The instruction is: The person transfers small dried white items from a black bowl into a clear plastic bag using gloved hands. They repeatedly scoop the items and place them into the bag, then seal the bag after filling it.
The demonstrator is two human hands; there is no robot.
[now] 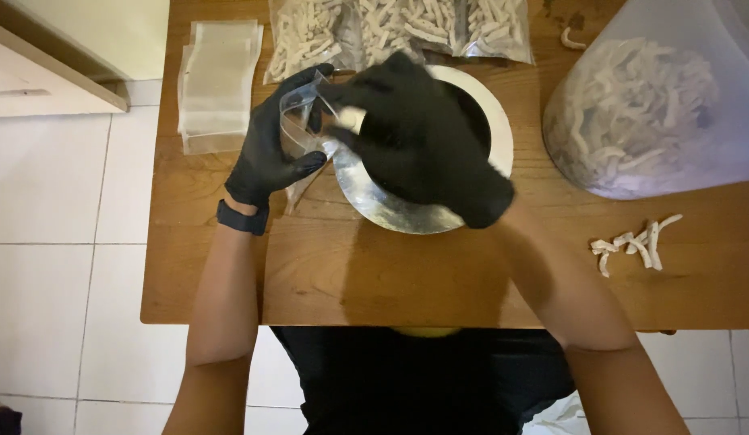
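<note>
Both my hands wear black gloves. My left hand point(271, 149) holds a small clear plastic bag point(300, 113) open at its mouth, above the left rim of a round metal bowl point(391, 211). My right hand point(423, 137) hovers over the bowl and pinches a pale white snack piece point(350, 119) at the bag's mouth. The bowl's inside is mostly hidden under my right hand.
A stack of empty clear bags point(217, 84) lies at the table's back left. Filled snack bags point(391, 28) line the back edge. A large plastic bag of white sticks point(640, 113) stands at right. Loose sticks point(636, 242) lie on the wooden table point(334, 274).
</note>
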